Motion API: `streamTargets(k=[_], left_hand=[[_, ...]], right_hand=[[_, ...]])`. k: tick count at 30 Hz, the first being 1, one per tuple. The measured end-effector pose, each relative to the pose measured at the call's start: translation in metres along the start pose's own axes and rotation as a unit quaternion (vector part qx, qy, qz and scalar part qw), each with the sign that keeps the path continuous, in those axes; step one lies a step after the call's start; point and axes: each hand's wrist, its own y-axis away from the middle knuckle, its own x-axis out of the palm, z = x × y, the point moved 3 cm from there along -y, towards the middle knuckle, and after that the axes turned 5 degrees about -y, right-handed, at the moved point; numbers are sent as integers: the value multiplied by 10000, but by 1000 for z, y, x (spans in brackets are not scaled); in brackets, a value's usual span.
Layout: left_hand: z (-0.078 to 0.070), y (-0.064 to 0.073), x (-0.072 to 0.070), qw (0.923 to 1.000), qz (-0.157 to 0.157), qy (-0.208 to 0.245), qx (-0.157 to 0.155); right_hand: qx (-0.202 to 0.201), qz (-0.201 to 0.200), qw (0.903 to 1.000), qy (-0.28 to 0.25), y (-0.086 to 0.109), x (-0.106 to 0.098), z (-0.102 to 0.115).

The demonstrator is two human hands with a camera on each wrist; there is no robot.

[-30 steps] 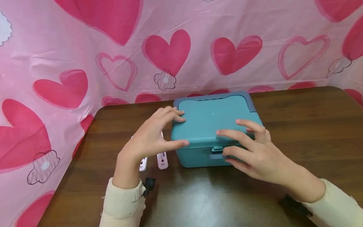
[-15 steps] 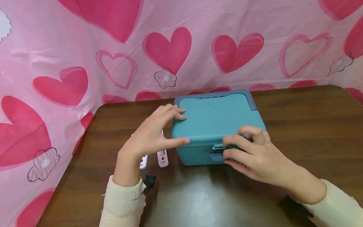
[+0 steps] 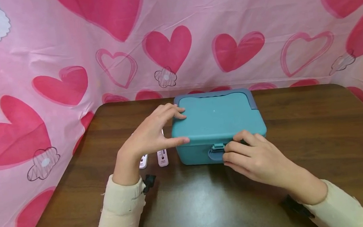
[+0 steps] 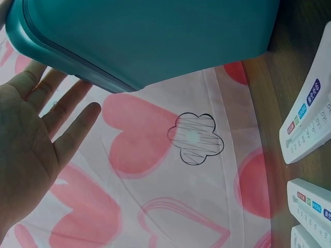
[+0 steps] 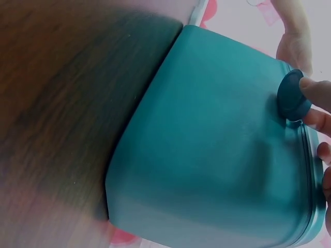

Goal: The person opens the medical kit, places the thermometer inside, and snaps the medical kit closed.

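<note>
Right hand [image 3: 260, 159] drawn in around the latch [image 3: 215, 155] of the teal box [image 3: 191, 156]

A second ago the right hand's fingers were spread, two of them reaching over the lid [image 3: 215, 116]; half a second ago they had bent down toward the front. Now they are curled and gathered closer together at the front edge. The right wrist view shows the thumb on the latch's rim and the forefinger by its base, so the hand pinches the latch, while the other fingers bend along the lid's edge. The latch flap stands out from the box's front wall.

The left hand [image 3: 152, 136] has kept the same pose through all three head views: fingers lying at the left side of the lid, thumb at its front left corner, nothing clenched — it merely rests on the box. The box also keeps its place, lid down, toward the far side of the wooden table [image 3: 183, 207].

Left of the box, partly hidden under the left hand, lie white printed strips [image 3: 162, 158]; the left wrist view shows three. Behind everything hangs a pink heart-patterned cloth [image 3: 196, 61].
</note>
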Motion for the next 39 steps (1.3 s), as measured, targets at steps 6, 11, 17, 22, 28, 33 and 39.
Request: streamTargets(k=[6, 11, 17, 22, 28, 33, 39], left_hand=[[0, 0, 0, 10000, 5, 9, -3], [-2, -1, -1, 10000, 3, -10, 51], [-2, -2, -1, 10000, 30, -22, 4], [-1, -1, 0, 10000, 22, -32, -8], [-1, -1, -1, 10000, -13, -19, 24], [1, 1, -1, 10000, 21, 33, -49], [9, 4, -2, 9987, 258, 195, -401]], right_hand=[[-61, 19, 9998, 181, 0, 1, 1], [-43, 82, 9995, 291, 2, 1, 2], [-37, 114, 9993, 361, 5, 2, 2], [-29, 88, 9992, 398, 6, 1, 1], [-130, -138, 9992, 360, 3, -3, -1], [-154, -237, 9992, 267, 1, -8, -4], [128, -369, 9992, 60, 0, -15, -14]])
